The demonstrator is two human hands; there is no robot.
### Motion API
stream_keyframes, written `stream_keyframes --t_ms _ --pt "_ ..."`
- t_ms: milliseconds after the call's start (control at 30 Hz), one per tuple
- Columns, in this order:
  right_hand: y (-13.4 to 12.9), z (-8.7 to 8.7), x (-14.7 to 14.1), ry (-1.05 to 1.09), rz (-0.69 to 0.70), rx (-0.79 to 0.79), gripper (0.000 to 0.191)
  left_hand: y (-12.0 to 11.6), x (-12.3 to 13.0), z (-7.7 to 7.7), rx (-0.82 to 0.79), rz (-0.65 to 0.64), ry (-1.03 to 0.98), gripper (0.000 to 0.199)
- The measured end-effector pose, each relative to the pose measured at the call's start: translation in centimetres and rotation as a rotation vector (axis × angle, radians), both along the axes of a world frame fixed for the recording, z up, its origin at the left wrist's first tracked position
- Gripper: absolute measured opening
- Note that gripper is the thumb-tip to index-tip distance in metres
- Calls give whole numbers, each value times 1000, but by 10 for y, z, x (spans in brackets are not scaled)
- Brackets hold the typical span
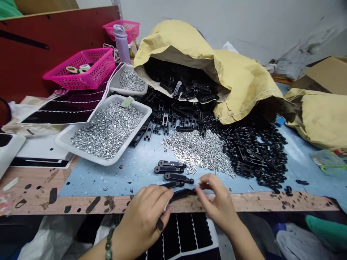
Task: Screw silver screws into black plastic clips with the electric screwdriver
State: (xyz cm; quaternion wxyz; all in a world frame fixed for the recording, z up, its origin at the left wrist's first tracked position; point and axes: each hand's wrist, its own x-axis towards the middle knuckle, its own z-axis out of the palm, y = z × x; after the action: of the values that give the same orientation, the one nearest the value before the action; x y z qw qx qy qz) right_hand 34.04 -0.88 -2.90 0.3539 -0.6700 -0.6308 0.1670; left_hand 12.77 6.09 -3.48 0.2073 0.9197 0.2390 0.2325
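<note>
My left hand (pixel 148 211) is closed over the left end of a black plastic bar (pixel 184 194) at the table's front edge. A small dark brown piece (pixel 159 224) shows by its lower fingers; whether it is a ring or a loose part I cannot make out. At the bar's right end, the thumb and curled fingers of my right hand (pixel 217 196) come close together, and what lies between them is too small to name. Several similar black bars (pixel 177 177) lie in a loose row just behind. Farther back is a pile of silver screws and nuts (pixel 200 148).
A white tray of nuts (pixel 108 130) stands left, with a smaller tray of screws (pixel 131 80) behind it. Black parts (pixel 260 159) heap at right and spill from a yellow paper sack (pixel 179 36). A pink basket (pixel 84 68) holds scissors. Below lies a sheet of black strips (pixel 187 231).
</note>
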Motion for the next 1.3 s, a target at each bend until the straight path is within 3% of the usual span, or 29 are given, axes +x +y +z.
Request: stream_keyframes --t_ms 133,233,433,600,700,967,1167,1233,1300 --pt "-23 -21 -5 -113 107 -64 25 -20 9 -11 -54 37 74 31" --pt "-23 -23 -3 -102 171 -73 26 -23 13 -4 -225 41 72 28" --pt "-16 11 6 52 464 -86 29 -12 12 26 -1021 -41 3 31" --pt "-14 25 7 162 553 -92 26 -20 16 25 -1639 -129 -126 37" --pt "-15 27 9 215 585 -107 25 -31 17 24 -1811 -124 -206 40" --pt "-19 28 7 215 592 -15 29 -40 18 28 -1470 -37 -82 48" --pt "-20 18 3 234 515 -17 21 -35 15 27 -1419 -29 -15 38" --pt "-23 6 3 219 408 -30 16 -30 4 25 -1226 -2 25 37" --pt "-26 -10 2 182 271 -13 11 -21 -9 19 -852 135 16 49"
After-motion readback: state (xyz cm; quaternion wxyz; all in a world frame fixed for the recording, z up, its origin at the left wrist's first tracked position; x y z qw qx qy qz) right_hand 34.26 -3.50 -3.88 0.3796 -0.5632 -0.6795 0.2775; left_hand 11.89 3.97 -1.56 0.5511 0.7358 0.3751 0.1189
